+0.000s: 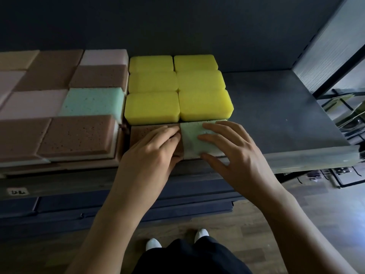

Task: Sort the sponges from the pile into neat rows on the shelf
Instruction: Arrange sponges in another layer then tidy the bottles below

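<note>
We see the dark, matte shelf (276,107) holding six yellow sponges (177,86), rounded and fine-pored, packed in two columns of three. Touching their front edge lie a brown sponge (142,133), coarse and pitted, and a pale green sponge (190,133), edge to edge. At the left stands a block of bevelled sponges (59,95) in brown, pink and mint. Our left hand (150,149) rests on the brown sponge, its fingers (167,133) close together and nearly straight. Our right hand (235,155) presses the green sponge with fingers spread flat and the thumb at the sponge's front edge.
</note>
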A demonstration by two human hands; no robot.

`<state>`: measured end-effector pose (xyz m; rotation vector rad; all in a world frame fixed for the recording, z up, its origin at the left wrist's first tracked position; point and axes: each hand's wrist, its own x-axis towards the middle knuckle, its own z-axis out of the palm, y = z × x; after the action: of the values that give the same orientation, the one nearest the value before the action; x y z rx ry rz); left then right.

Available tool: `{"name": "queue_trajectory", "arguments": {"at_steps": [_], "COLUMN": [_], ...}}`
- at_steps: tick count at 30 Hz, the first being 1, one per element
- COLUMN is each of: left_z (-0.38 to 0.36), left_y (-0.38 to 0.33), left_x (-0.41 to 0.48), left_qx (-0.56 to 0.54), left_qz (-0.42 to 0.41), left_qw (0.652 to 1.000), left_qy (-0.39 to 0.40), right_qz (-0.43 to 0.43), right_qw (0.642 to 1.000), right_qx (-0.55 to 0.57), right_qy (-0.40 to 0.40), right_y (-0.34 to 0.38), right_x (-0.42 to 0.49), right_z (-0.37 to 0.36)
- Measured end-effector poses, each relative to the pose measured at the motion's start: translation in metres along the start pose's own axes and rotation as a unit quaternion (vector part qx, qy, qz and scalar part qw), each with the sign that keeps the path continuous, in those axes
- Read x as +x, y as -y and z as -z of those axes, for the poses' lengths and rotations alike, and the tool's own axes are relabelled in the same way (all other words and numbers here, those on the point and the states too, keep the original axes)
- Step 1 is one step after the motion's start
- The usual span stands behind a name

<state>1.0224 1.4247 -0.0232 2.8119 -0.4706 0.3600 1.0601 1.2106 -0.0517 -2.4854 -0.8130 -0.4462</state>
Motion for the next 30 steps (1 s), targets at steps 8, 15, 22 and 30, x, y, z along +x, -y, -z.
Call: {"name": "queue_trajectory", "arguments": {"at_steps": [8,15,22,30], "left_z": [0.0,0.008,0.042,0.095], "left_y": [-0.004,-0.015,-0.017,0.037], "left_x": [0.0,-0.004,-0.04,-0.128], "left_qx": [0.008,0.006,0.024,0.079], "left_qz": [0.02,0.037,0.103,0.181], "left_qw": [1.0,0.999,0.994,0.974], "left_qy": [0.007,0.02,-0.04,-0.111], "right_qz": [-0.011,0.001,0.087,0.186], "right_qw": [1.0,1.0,0.992,0.971], "right_qx": [-0.012,-0.006,0.091,0.149], "right_qy": [0.004,0.009,-0.015,0.011], "right_y": [0.006,0.01,0.051,0.159], "right_x": [0.001,0.003,0.025,0.052], "right_z": [-0.002,0.005,0.006,-0.031]}}
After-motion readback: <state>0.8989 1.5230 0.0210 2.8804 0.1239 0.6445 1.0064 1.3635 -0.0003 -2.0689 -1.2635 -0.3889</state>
